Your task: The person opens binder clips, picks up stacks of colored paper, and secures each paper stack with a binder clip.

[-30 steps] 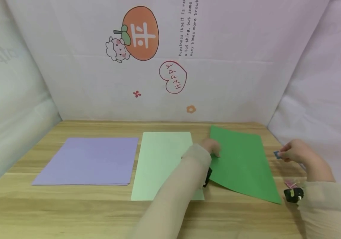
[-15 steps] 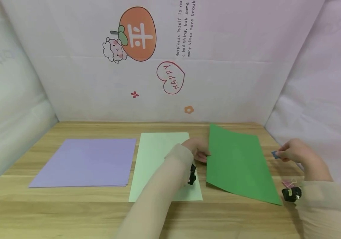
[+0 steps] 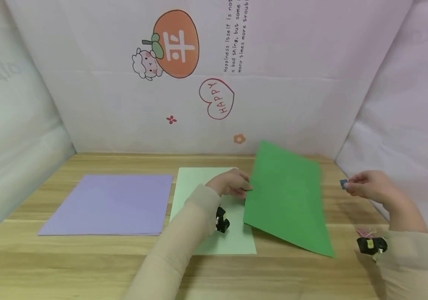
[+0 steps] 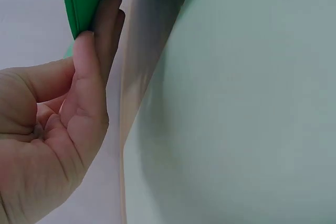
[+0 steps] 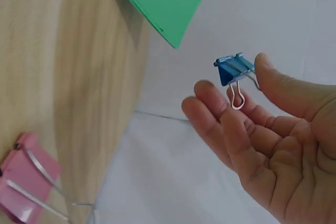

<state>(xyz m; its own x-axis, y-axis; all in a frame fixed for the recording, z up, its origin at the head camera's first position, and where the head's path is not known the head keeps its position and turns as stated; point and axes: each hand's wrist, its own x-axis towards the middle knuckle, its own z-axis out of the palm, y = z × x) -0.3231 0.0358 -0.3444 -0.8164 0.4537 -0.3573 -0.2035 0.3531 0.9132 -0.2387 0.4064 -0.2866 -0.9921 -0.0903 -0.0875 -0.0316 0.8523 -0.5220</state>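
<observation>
My left hand [image 3: 230,182] pinches the left edge of the dark green paper [image 3: 286,200], which is lifted and tilted above the table. In the left wrist view the green edge [image 4: 89,1] sits between thumb and fingers. Layered edges on the green corner [image 5: 163,22] in the right wrist view suggest more than one sheet. Out to the right, my right hand [image 3: 372,187] holds a small blue binder clip [image 5: 234,71] by thumb and fingers, apart from the paper. Its wire handles [image 5: 238,100] show in the right wrist view.
Pale green paper [image 3: 232,233] lies flat under my left hand, partly covered by the arm. Purple paper [image 3: 108,204] lies further left. A pink binder clip [image 5: 31,179] rests on the wooden table [image 3: 86,266] near my right wrist. White cloth walls [image 3: 292,83] enclose the back and sides.
My left hand has moved left and now draws the green paper up and leftward over the pale green paper's edge. My right hand still holds the blue binder clip, slightly raised.
</observation>
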